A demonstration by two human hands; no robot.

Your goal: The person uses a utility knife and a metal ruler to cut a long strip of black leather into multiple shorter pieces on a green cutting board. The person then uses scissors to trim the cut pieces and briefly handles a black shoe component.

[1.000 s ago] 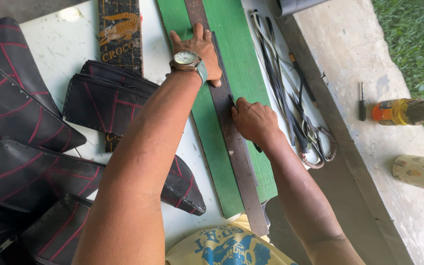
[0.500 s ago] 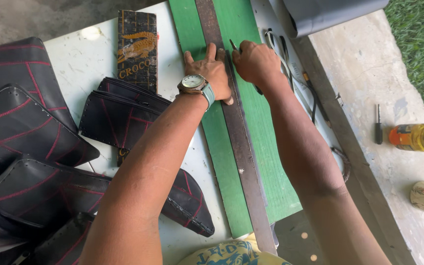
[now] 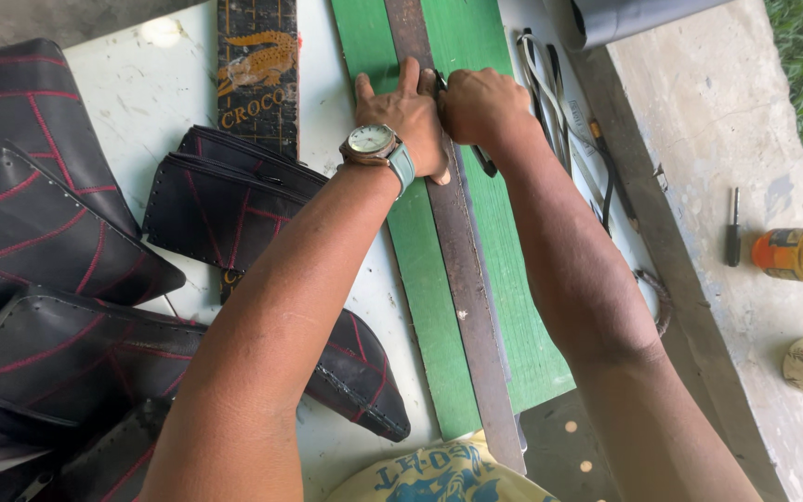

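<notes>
Left of tabletop (image 3: 160, 88): black stitched leather panels (image 3: 58, 242) with red seams, overlapping.
Right ledge: screwdriver (image 3: 732, 228), orange-capped bottle (image 3: 799, 255) lying flat.
Top right: grey roll (image 3: 638, 17).

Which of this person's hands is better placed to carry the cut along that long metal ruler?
Probably the right hand: it grips a dark-handled cutting tool against the metal ruler edge. The left hand lies flat on the ruler, pinning it to the green sheet.
</notes>
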